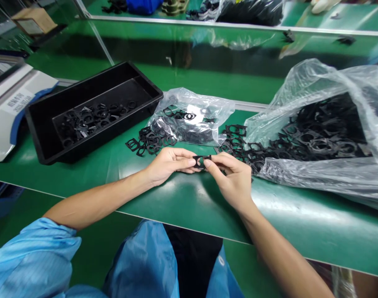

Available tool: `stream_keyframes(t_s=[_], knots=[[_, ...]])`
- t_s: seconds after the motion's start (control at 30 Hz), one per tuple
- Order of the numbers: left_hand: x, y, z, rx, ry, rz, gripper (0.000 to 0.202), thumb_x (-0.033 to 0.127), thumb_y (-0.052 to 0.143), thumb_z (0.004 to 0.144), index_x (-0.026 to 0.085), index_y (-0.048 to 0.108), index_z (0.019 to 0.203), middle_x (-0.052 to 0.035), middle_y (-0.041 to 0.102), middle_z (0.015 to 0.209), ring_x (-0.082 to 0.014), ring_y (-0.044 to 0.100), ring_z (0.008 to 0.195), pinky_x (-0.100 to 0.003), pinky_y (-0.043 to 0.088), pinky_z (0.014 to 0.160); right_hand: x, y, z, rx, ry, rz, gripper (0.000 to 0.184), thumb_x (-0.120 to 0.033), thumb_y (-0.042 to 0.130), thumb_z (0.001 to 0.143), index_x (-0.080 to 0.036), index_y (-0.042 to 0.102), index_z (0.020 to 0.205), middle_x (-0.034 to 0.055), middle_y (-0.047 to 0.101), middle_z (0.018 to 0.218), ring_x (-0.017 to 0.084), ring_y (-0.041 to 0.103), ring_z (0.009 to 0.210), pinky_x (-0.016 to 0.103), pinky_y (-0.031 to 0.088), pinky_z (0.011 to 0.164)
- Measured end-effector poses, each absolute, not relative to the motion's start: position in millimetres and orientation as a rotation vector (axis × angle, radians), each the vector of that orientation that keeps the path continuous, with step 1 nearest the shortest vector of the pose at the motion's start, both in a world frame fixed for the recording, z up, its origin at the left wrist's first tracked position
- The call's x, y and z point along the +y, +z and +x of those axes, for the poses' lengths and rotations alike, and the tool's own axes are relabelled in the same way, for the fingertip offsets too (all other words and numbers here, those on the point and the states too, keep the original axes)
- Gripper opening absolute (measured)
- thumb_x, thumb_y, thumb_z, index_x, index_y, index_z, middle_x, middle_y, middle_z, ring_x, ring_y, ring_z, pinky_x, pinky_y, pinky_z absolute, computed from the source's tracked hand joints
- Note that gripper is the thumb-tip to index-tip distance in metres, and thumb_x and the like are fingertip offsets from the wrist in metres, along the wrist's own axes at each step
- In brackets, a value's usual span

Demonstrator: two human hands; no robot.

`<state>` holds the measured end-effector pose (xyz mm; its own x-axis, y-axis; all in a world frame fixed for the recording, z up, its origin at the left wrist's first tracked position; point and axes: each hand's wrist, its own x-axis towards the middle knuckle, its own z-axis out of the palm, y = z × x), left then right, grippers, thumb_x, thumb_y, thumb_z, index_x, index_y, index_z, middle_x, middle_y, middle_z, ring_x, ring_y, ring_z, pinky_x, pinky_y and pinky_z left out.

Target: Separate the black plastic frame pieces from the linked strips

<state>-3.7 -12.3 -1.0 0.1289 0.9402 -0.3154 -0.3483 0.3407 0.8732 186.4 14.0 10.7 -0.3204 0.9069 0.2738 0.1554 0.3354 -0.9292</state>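
Observation:
Between my two hands is a small black plastic frame with a round opening, held just above the green table. My left hand pinches its left end between thumb and fingers. Its right end is gripped by my right hand, thumb in front and fingers behind. Just beyond my left hand lies a loose pile of similar black frames. More of them spread out beyond my right hand, towards an open clear plastic bag full of the same parts.
A black tray with black parts in it stands at the back left. Beside it, a white and blue machine carries a label. A smaller clear bag of parts lies behind the piles. Across the back runs a transparent panel with a metal rail.

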Motion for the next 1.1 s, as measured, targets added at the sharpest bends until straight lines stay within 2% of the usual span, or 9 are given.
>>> stream_keyframes(t_s=[0.3,0.57,0.87,1.1], knots=[[-14.4,-1.5,-0.4,1.082,1.191,0.815,0.035,0.037,0.094,0.063,0.014,0.080,0.085,-0.0045,0.080,0.084,-0.0139,0.073,0.076,-0.025,0.058,0.076,14.2,9.0,186.2,-1.801,0.871,-0.960,0.012,-0.024,0.071,0.088,-0.020,0.074,0.078,0.0016,0.066,0.072,0.014,0.060,0.064,0.028,0.053,0.062],[-14.1,-0.3,-1.3,1.070,1.158,0.805,0.037,0.039,0.094,0.063,0.013,0.077,0.083,-0.0065,0.079,0.081,-0.0193,0.076,0.075,-0.034,0.061,0.082,15.1,7.2,186.3,-1.798,0.884,-0.992,0.014,-0.028,0.070,0.089,-0.021,0.073,0.078,0.0020,0.066,0.072,0.015,0.059,0.063,0.028,0.053,0.061],[-14.9,-2.6,-0.4,1.086,1.169,0.758,0.037,0.037,0.095,0.061,0.012,0.077,0.082,-0.0054,0.079,0.079,-0.0159,0.074,0.073,-0.028,0.059,0.076,13.1,10.2,185.9,-1.813,0.871,-0.949,0.011,-0.022,0.070,0.089,-0.020,0.072,0.078,0.0008,0.065,0.072,0.014,0.059,0.063,0.027,0.051,0.061],[-16.2,-3.9,0.5,1.095,1.183,0.734,0.040,0.039,0.095,0.060,0.012,0.076,0.083,-0.0047,0.078,0.078,-0.0153,0.074,0.072,-0.028,0.059,0.076,12.5,10.6,186.2,-1.829,0.851,-0.966,0.011,-0.023,0.069,0.089,-0.020,0.072,0.079,0.0011,0.065,0.071,0.014,0.059,0.064,0.029,0.052,0.063]])
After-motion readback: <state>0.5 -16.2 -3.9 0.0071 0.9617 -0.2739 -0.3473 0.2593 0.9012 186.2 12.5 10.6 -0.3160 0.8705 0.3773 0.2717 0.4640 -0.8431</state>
